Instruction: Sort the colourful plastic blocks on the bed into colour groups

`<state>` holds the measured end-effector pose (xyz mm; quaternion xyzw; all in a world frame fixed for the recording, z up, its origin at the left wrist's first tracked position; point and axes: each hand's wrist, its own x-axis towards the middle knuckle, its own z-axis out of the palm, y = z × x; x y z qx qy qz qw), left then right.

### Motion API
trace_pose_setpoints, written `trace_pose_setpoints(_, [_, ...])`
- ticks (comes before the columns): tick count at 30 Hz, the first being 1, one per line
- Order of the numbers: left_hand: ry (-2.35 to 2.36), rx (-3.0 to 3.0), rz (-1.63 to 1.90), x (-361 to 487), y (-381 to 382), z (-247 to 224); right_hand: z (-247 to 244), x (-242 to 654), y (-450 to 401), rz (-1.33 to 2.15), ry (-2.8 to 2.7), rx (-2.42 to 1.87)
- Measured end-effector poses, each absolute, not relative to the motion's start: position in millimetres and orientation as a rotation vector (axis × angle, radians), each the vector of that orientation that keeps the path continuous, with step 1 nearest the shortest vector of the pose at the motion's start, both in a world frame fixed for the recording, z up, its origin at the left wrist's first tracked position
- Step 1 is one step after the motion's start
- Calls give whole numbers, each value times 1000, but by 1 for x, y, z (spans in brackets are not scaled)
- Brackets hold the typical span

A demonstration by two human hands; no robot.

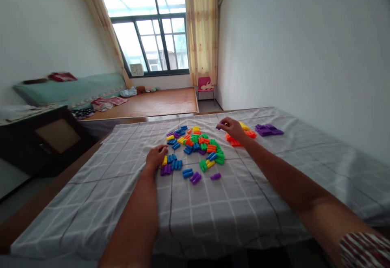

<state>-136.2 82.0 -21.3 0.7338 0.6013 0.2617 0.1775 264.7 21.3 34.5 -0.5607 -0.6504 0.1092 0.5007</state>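
Note:
A mixed pile of small plastic building pieces (195, 146) in blue, green, orange, yellow and purple lies on the checked cloth. My right hand (232, 129) is raised beyond the right side of the pile, pinching a purple piece (218, 126) between thumb and fingers. At the pile's left edge rests my left hand (156, 156), fingers curled; anything inside them is hidden. Close by it are a yellow piece (165, 160), purple pieces (166, 170) and blue pieces (176, 165). Nearest me lies a single purple piece (215, 176).
Right of the pile are separate groups of orange pieces (234, 141) and purple pieces (268, 129), with yellow pieces (243, 126) partly behind my right hand. The grey checked cloth (100, 191) covers the table. A dark cabinet (45, 138) stands left; a white wall rises right.

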Motion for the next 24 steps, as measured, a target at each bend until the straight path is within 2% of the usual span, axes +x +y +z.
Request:
trace_pose_setpoints(2, [1703,2074,748,-138,85,-21,27,325,11,284,-1295,-1377])
trace_pose_setpoints(5, [1708,2074,750,-139,88,-21,10,406,-9,101,-915,-1486])
trace_pose_setpoints(9, [1712,2069,762,-141,89,-21,-17,470,-39,-52,-657,-1678])
trace_pose_setpoints(14, [1718,2049,764,-141,89,-18,-37,491,-51,-126,-530,-1866])
trace_pose_setpoints(24, [1712,2066,759,-144,93,-23,-39,483,-50,-141,-640,-2255])
